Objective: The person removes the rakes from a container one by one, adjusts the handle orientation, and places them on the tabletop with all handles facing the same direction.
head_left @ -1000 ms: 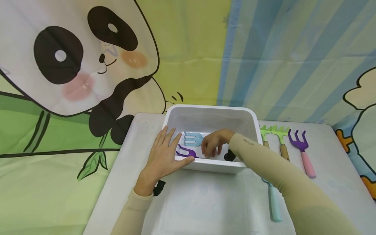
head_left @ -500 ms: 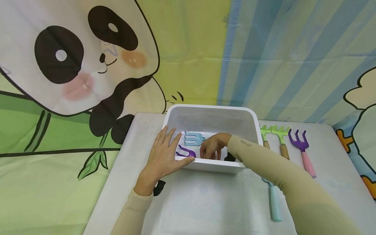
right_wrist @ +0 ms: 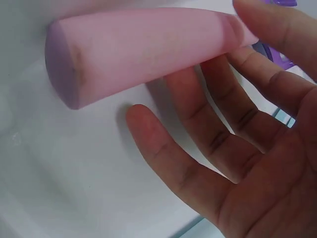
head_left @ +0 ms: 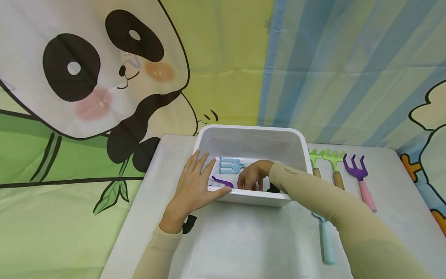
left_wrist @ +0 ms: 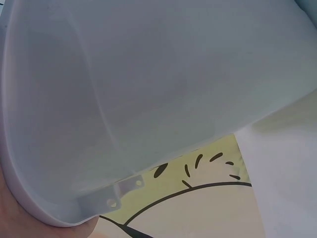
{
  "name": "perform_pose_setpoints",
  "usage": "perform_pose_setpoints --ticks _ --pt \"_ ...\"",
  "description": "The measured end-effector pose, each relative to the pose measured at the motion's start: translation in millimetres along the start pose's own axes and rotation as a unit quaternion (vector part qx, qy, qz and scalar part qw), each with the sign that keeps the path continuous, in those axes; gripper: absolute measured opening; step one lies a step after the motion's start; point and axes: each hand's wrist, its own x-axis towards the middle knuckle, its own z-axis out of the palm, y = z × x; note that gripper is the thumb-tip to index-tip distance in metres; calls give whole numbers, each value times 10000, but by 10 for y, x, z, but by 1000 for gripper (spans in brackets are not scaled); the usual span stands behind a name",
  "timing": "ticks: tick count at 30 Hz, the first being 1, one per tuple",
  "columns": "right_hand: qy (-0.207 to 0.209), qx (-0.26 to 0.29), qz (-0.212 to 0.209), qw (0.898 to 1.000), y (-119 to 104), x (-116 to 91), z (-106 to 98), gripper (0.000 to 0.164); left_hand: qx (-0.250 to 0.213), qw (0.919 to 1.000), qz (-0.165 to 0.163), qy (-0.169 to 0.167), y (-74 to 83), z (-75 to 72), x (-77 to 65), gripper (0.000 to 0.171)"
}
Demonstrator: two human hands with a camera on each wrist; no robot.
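Note:
Inside the white plastic bin (head_left: 251, 141), my right hand (head_left: 251, 176) reaches down near the front wall. Its thumb and fingers pinch the pink handle (right_wrist: 143, 52) of a purple garden hand rake (head_left: 223, 182), close to where the handle narrows. Only part of the purple head shows in the head view; the front wall hides the handle. Beside it lies a light blue hand rake (head_left: 231, 166), its handle partly behind my right hand. My left hand (head_left: 195, 180) rests with spread, fairly straight fingers over the bin's front left corner, thumb along the rim.
Right of the bin, two green rakes (head_left: 334, 157) with wooden handles and a purple rake with pink handle (head_left: 367, 197) lie on the white table (head_left: 240, 244). A tool with a light blue handle (head_left: 326, 244) lies nearer, partly under my right sleeve. A printed curtain stands behind.
My right hand has lowered toward the front wall and taken hold of the handle. The purple rake's head has turned, so fewer tines show. The left hand has stayed on the bin.

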Motion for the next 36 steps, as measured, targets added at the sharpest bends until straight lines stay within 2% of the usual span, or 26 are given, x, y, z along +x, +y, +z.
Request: perform_pose_setpoints --ticks 13,21,27,36 --pt "-151 231 72 9996 -9 -38 12 21 5 9999 -83 -99 22 -12 -32 106" --pt "45 294 -163 9994 -14 -92 -51 21 -5 9999 2 -105 18 -15 -37 105" --pt "176 262 -113 9994 -13 -148 -110 22 122 9998 67 -163 13 -30 -29 103" --pt "422 411 -135 9982 -36 -272 -199 28 30 9997 -32 -246 13 -36 -11 104"
